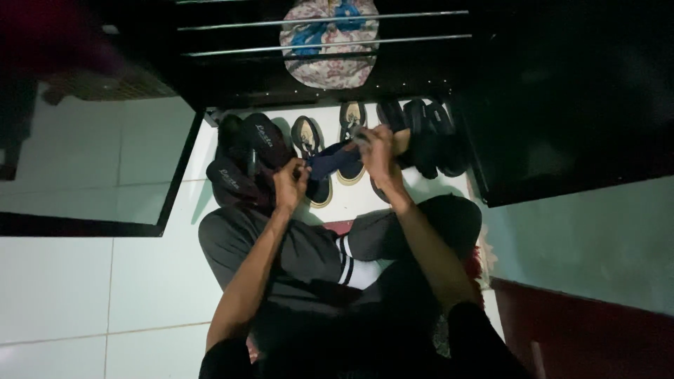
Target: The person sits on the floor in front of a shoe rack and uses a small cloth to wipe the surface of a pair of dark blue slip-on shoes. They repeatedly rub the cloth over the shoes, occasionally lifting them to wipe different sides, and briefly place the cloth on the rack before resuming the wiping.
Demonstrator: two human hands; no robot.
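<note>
A dark blue shoe [335, 160] is held up between both hands, above the floor and in front of the person's bent knees. The left hand [290, 184] pinches its near end, fingers closed tight on the fabric; the right hand [377, 151] has its grip pressed together on the far end, near the top edge. Just beyond the shoe, touching or nearly touching the hands, footwear lies in a row on the floor: black sandals [246, 158] at the left, a pair of tan-rimmed slippers [309, 140] in the middle, and dark shoes [428, 137] at the right. The floor [84, 281] is of pale, glossy tiles with thin joints, and it mirrors a little light. The person sits on it with legs folded, in dark grey trousers [239, 245] and a white sock with black stripes [358, 270]. Above the row stands a black rack with thin metal bars [323, 35], and a patterned bag in pink and blue [328, 42] rests behind the bars. A dark panel [562, 91] fills the right side, with a pale green wall [583, 245] below it. The room is dim.
</note>
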